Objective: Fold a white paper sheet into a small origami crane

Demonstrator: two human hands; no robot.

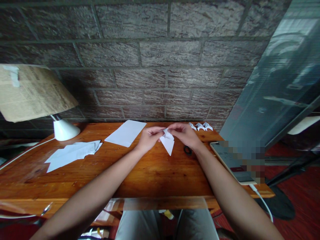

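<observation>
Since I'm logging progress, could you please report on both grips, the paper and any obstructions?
Left grip and right grip pinching folded paper. Pointed end uncovered. Dark ring near right grip, nothing visibly blocking the paper.

Both my left hand (pixel 150 137) and right hand (pixel 184 134) pinch one folded white paper (pixel 168 144) over the wooden desk (pixel 160 180). From that paper: lamp (pixel 37 95) at ten o'clock, loose sheets (pixel 72 154) at nine, three small folded pieces (pixel 200 126) at two, cabled device (pixel 228 159) at four.

A wooden table (pixel 155 180) carries a lamp (pixel 41 96) at ten o'clock; loose papers (pixel 75 153) at nine; a white sheet (pixel 125 134) at eleven. At two lie folded pieces (pixel 200 126); nearer the middle, a black ring (pixel 185 148); at three, a screened device (pixel 227 160).
</observation>
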